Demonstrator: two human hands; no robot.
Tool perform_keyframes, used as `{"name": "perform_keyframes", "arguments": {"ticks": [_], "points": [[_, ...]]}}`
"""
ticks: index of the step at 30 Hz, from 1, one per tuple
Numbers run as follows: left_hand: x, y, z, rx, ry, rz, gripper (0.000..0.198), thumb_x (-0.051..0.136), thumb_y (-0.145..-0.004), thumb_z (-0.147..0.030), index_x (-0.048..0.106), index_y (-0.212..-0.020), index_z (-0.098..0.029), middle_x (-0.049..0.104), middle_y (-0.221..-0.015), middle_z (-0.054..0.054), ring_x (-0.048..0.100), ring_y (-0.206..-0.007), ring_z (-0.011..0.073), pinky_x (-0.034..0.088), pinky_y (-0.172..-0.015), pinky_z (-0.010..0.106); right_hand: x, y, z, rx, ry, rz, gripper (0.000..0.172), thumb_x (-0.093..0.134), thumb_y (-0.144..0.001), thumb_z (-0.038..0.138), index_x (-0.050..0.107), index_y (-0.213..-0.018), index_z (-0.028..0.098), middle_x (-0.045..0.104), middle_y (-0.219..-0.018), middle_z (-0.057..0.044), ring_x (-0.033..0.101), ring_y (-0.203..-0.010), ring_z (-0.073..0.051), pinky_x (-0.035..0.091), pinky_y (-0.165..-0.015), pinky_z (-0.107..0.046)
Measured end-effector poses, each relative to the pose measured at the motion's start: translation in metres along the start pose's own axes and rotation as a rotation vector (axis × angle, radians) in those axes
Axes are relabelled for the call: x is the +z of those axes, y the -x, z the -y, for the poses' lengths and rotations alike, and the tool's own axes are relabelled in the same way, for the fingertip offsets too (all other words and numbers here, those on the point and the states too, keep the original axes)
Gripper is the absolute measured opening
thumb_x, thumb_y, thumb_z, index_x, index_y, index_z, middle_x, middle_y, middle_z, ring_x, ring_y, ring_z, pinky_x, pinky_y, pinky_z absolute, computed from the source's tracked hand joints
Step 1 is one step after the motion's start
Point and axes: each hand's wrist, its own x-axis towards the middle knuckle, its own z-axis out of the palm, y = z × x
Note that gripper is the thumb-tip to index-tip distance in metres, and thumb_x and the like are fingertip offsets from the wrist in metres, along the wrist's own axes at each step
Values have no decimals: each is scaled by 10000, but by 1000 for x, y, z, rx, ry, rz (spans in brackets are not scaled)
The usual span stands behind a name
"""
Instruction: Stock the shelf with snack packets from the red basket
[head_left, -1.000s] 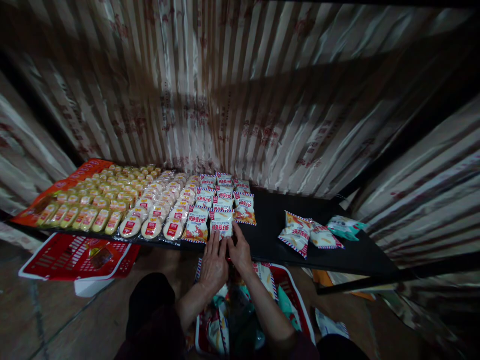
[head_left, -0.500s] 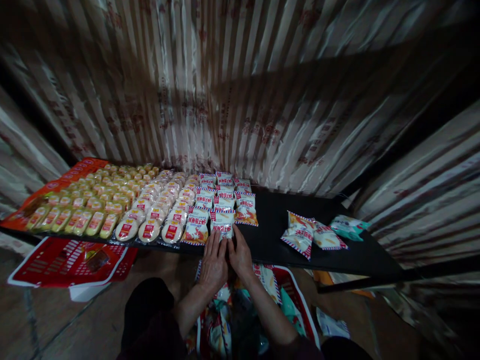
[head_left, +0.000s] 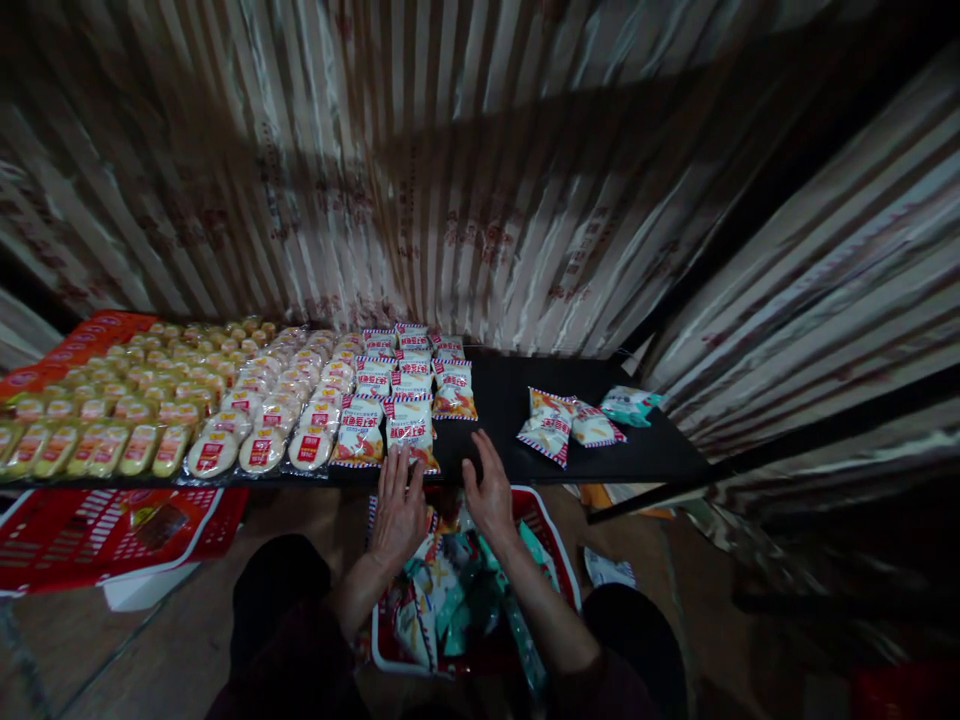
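My left hand point(head_left: 399, 505) lies with fingers stretched out at the lower edge of a white snack bag point(head_left: 409, 425), the front one in its column on the black shelf point(head_left: 495, 400). My right hand point(head_left: 489, 492) is apart from that bag, fingers spread and holding nothing, just over the shelf's front edge. Beside the bag are another front bag point(head_left: 358, 432) and a bag point(head_left: 454, 388) in the column to the right. Below my arms, a red basket point(head_left: 568, 560) with a white rim holds several white and green snack bags point(head_left: 454, 600).
Left on the shelf are rows of round packaged cakes point(head_left: 262, 450) and small yellow packaged cakes point(head_left: 109, 447). To the right lie loose bags point(head_left: 547, 425) and a green bag point(head_left: 630, 405). A second red basket point(head_left: 67, 535) and a fallen bag point(head_left: 607, 568) are below.
My right hand has moved off the front bag to the right, its fingers spreading. My left hand has drawn back slightly on the bag. The view has shifted right.
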Motion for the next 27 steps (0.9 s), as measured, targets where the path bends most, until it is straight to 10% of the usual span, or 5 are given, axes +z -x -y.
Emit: {"name": "perform_keyframes", "arguments": {"ticks": [12,20,27], "points": [[20,-13,-72,72,354,199,418,371,-872,-87,495,-1269,-125,240,-1538,150,104,-1448,254,320,-1125,489,-80,-5,-85,199,165,-303,594,333,-888,486,488,-1287,75,412,-1411,-225,340,-1347,-317,298,-1078,-524],[56,-81,-115,-339,579,381,472,408,-867,-165,478,-1327,-85,272,-1526,161,290,-1398,243,277,-1153,362,-86,-32,-105,366,117,-246,631,341,-841,472,493,-1292,58,526,-1306,-226,482,-1218,-321,347,-1030,-488],[97,-123,-128,-416,675,440,500,474,-816,-101,520,-1313,-128,322,-1508,142,308,-1389,253,280,-1144,347,-81,-45,-114,425,74,-216,618,360,-815,450,511,-1289,82,552,-1294,-197,513,-1187,-299,359,-1019,-468]]}}
